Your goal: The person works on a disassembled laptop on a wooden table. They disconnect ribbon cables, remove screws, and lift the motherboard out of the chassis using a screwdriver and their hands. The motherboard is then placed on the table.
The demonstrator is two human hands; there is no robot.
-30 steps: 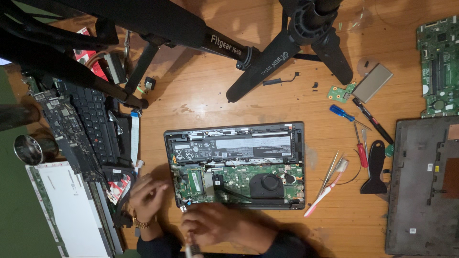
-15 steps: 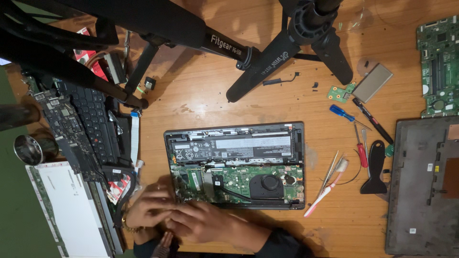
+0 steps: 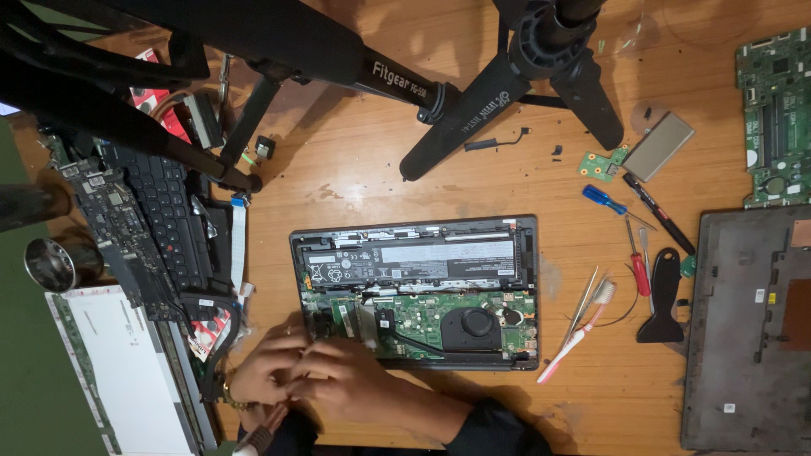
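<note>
Laptop: opened, lid off, lying mid-table with battery on its far half and green board with fan on its near half, so the insides face up for work.
Left hand: at the laptop's near left corner, fingers curled; what they pinch, I cannot tell.
Right hand: touching the left hand, fingers bent over the same corner; grip hidden.
Handle: a tool's end pokes out below the hands.
Right side: toothbrush, red screwdriver, blue screwdriver, black pry tool, within easy reach.
Left side: keyboard, screen panel.
Far: tripod legs crowd the far table.
</note>
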